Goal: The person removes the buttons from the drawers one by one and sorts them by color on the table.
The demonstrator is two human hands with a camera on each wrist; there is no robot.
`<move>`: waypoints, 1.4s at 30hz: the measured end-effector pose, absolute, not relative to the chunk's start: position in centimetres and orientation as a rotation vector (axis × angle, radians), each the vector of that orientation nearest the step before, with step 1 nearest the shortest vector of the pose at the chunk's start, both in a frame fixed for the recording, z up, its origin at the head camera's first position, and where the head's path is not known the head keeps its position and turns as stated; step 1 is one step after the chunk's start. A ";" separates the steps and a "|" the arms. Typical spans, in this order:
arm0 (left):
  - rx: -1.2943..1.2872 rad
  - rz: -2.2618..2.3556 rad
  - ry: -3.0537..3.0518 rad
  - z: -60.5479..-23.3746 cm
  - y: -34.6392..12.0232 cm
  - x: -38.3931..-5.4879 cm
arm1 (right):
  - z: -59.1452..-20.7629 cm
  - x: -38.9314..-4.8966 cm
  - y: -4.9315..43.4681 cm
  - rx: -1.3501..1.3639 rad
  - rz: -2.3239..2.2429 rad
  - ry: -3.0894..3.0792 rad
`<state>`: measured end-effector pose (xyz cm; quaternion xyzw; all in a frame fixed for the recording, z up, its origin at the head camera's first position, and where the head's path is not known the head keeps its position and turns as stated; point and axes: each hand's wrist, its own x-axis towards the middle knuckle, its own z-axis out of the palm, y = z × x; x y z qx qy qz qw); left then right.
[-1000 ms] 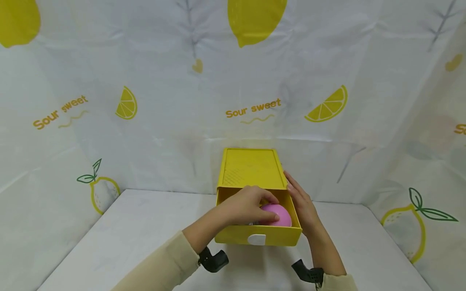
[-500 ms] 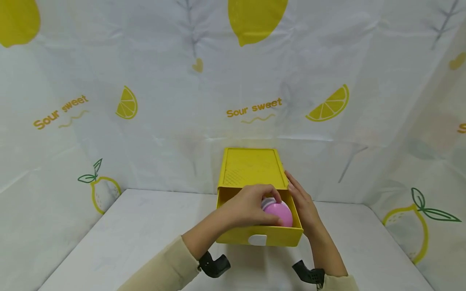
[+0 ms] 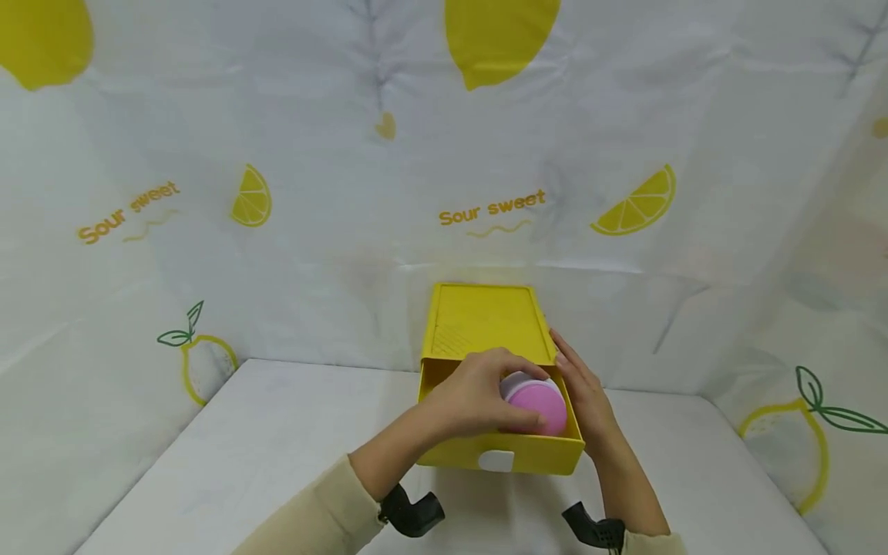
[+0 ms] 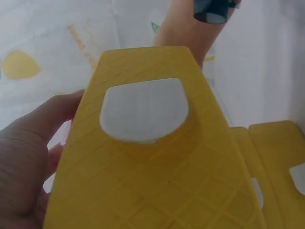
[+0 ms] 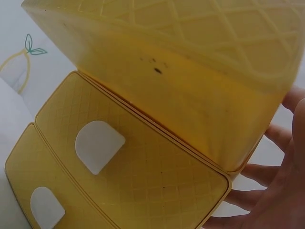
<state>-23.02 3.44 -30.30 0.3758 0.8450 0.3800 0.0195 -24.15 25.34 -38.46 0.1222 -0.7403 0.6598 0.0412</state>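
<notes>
Pink-and-white round thing point(image 3: 543, 407): sat inside the drawer point(image 3: 537, 455), over on its 3 o'clock side. It looked tilted, white part up toward 11 o'clock and pink part toward 5. Couldn't tell whether it touched the drawer floor.
Left hand point(image 3: 480, 395): clamped on the round thing, thumb on the near pink side, fingers bent over the far edge. Its forearm ran off toward 8 o'clock.
Right hand point(image 3: 586, 401): fingers pretty much straight, laid against the cabinet's 3 o'clock side, not wrapped round anything. Forearm headed to 5 o'clock.
Yellow cabinet point(image 3: 489, 320): stood on the bench, up near the backdrop, with that drawer sticking out toward 6 o'clock. Flat top with a raised border.
White tab point(image 3: 496, 461): on the drawer front, which had a diamond pattern in the left wrist view.
Lower drawers point(image 5: 157, 162): two more fronts showed in the right wrist view, both closed, each with its own white tab.
Sleeves point(image 3: 319, 512): beige, with a black wrist mount point(image 3: 414, 515) by each one.
Bench point(image 3: 305, 439): white, spread out on both sides of the cabinet.
Backdrop point(image 3: 347, 231): white sheet at 12 o'clock, lemons and "Sour sweet" printed all over.
</notes>
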 end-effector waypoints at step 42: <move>0.145 2.433 2.436 -37.6 -12.3 -27.0 | -38.2 -23.8 25.0 0.395 2.056 -2.241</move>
